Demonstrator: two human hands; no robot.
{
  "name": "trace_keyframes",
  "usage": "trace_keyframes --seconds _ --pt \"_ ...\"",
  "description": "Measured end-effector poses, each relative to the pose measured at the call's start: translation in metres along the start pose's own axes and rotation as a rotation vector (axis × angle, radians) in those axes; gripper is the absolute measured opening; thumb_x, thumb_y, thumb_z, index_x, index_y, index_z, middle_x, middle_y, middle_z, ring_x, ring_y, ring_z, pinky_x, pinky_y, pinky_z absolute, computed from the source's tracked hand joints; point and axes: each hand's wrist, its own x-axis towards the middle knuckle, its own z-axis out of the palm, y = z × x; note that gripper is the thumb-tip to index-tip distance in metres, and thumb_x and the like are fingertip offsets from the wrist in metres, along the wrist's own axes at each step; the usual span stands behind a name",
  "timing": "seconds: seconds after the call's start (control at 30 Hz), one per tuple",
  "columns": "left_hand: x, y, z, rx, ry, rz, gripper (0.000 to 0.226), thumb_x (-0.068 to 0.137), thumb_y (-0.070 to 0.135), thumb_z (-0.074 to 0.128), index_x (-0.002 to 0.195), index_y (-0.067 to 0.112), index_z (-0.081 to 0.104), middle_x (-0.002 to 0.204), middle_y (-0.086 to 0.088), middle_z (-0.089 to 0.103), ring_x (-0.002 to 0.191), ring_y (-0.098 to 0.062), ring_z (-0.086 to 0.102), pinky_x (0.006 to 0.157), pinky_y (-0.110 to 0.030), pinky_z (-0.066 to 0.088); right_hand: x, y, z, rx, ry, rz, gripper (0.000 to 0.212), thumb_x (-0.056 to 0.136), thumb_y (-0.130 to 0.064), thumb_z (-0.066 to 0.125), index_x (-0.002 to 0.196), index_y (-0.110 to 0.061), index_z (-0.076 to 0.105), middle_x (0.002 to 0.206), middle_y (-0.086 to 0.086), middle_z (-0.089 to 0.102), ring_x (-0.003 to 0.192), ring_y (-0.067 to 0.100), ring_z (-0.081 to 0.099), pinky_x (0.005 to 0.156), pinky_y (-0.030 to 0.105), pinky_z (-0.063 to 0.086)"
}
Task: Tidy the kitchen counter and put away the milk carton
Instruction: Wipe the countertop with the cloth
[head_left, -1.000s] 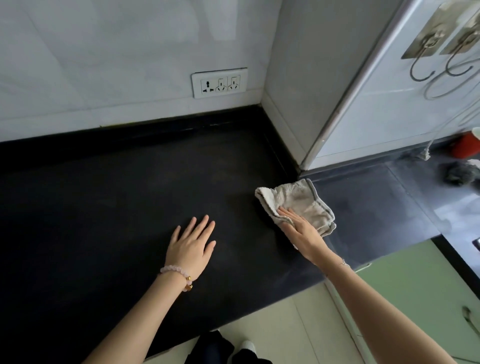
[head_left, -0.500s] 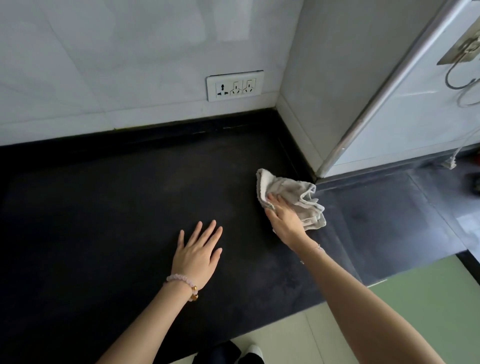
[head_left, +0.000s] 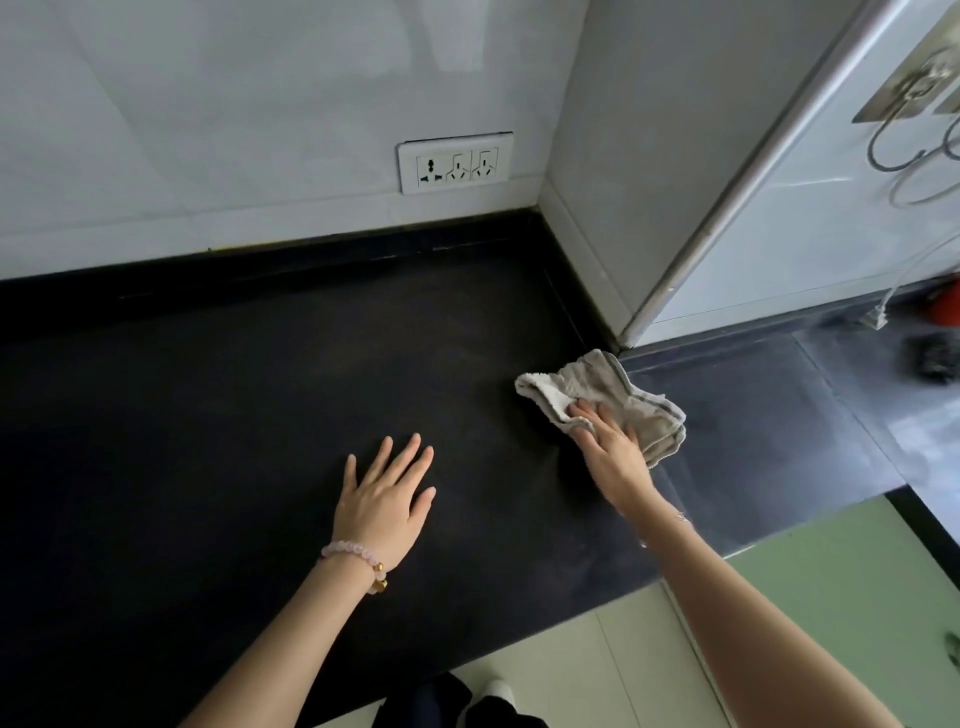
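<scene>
The grey cloth (head_left: 608, 379) lies on the black counter (head_left: 208, 415) just beside the foot of the jutting wall corner (head_left: 597, 260). The right hand (head_left: 610, 449) presses it with flat, nearly straight fingers. The left hand (head_left: 384, 506) rests flat with its fingers spread, nearer the front edge, and the counter surface stretches wide to its left.

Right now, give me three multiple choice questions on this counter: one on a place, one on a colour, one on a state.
1. Where is the grey cloth? A. on the black counter by the wall corner B. in a sink C. on the floor
2. Colour of the bracelet? A. green B. pale pink C. black
3. The left hand is? A. gripping a carton B. a fist C. flat, fingers straight
A, right hand presses it there; B, its beads show pink; C, palm down, holding nothing.
</scene>
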Motion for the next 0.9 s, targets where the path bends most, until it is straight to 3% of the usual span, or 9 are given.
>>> trace_keyframes --seconds 0.2,0.37,0.57,0.7,0.9 --pt "0.0 0.0 -0.002 0.02 -0.022 -0.008 0.051 0.096 0.042 0.027 0.145 0.034 0.015 0.157 0.015 0.005 0.147 -0.015 0.002 0.119 -0.05 0.007 0.009 -0.068 0.046 -0.075 -0.086 -0.164 0.046 0.099 -0.034 0.027 0.144 -0.029 0.033 0.156 -0.011 0.021 0.148 0.014 0.004 0.12 0.043 0.002" --pt "-0.001 -0.002 -0.005 0.023 -0.041 -0.006 0.05 0.097 0.042 0.025 0.145 0.035 0.013 0.157 0.016 0.004 0.146 -0.014 0.001 0.119 -0.048 0.005 -0.027 -0.05 0.046 -0.142 -0.124 -0.291 0.045 0.099 -0.034 0.029 0.144 -0.033 0.031 0.155 -0.017 0.02 0.147 0.007 0.005 0.119 0.035 -0.001" --pt "-0.001 -0.003 -0.005 0.023 -0.042 0.01 0.051 0.097 0.042 0.026 0.145 0.034 0.014 0.157 0.014 0.005 0.147 -0.015 0.002 0.119 -0.05 0.007 -0.035 0.005 0.009 -0.124 -0.042 -0.111 0.043 0.099 -0.036 0.029 0.142 -0.034 0.035 0.153 -0.017 0.027 0.146 0.006 0.012 0.119 0.032 0.009" --pt "0.0 -0.004 -0.005 0.024 -0.056 0.019 0.051 0.097 0.042 0.026 0.146 0.034 0.013 0.157 0.013 0.005 0.147 -0.017 0.002 0.119 -0.051 0.007 -0.018 -0.014 0.007 -0.041 0.029 0.044 0.045 0.099 -0.034 0.029 0.142 -0.03 0.038 0.154 -0.011 0.027 0.146 0.011 0.013 0.116 0.034 0.012" --pt "0.001 -0.004 -0.006 0.016 -0.056 0.029 0.051 0.097 0.04 0.027 0.145 0.033 0.015 0.157 0.013 0.006 0.147 -0.017 0.003 0.118 -0.051 0.007 -0.011 -0.078 0.057 -0.075 -0.053 -0.121 0.046 0.098 -0.035 0.027 0.144 -0.03 0.035 0.156 -0.009 0.023 0.147 0.016 0.009 0.119 0.043 0.006"
